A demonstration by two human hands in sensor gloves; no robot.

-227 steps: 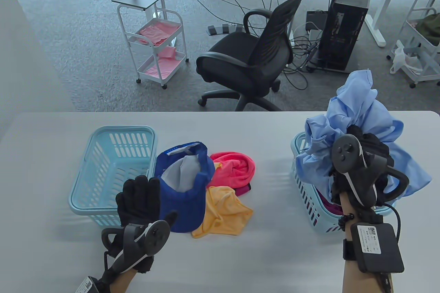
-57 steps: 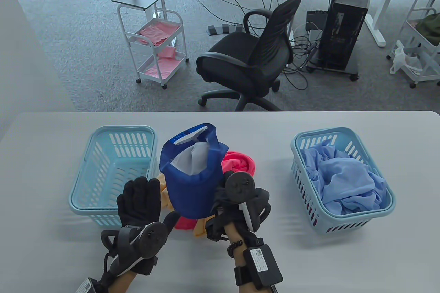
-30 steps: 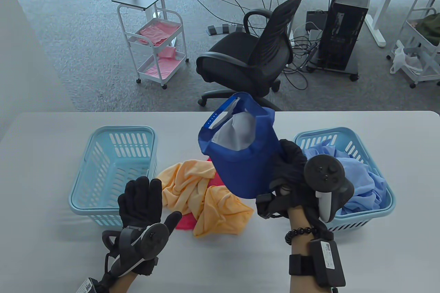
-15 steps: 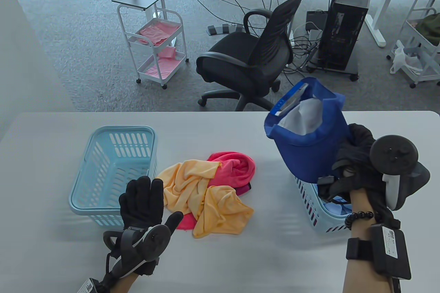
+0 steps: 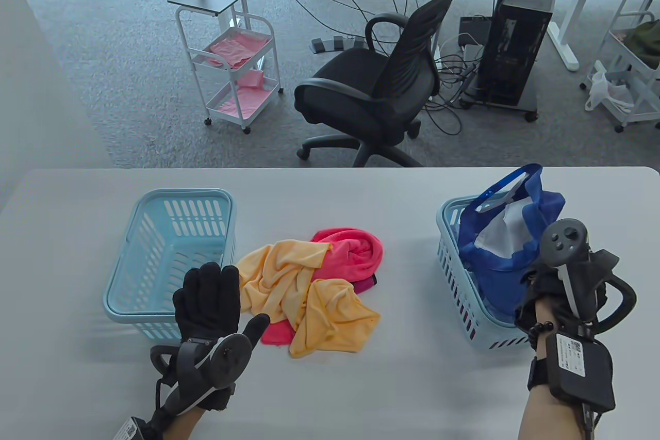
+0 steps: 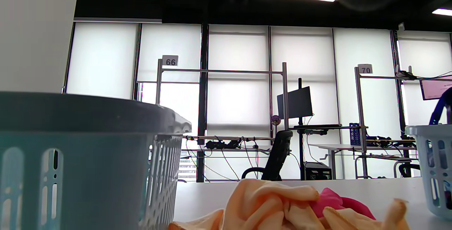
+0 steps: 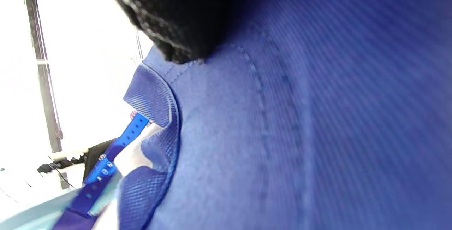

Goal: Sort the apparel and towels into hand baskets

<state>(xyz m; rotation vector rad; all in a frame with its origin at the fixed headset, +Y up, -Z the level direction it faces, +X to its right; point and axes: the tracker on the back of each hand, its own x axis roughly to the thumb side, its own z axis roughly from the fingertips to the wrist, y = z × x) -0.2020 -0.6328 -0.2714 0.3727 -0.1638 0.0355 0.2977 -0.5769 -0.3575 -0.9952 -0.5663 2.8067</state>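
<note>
The blue cap sits upside down in the right light-blue basket, on top of the clothes there. My right hand holds it at the brim, mostly hidden behind its tracker. In the right wrist view a gloved finger presses on the cap. My left hand rests open on the table, fingers straight, in front of the empty left basket. An orange towel and a pink towel lie crumpled together between the baskets.
The left wrist view looks low across the table: the left basket's wall close by, the orange towel, the pink towel, the right basket. Beyond the table's far edge stand an office chair and a white cart.
My right hand carried the blue cap from the middle pile to the right and lowered it into the right basket. The left hand stayed put.
</note>
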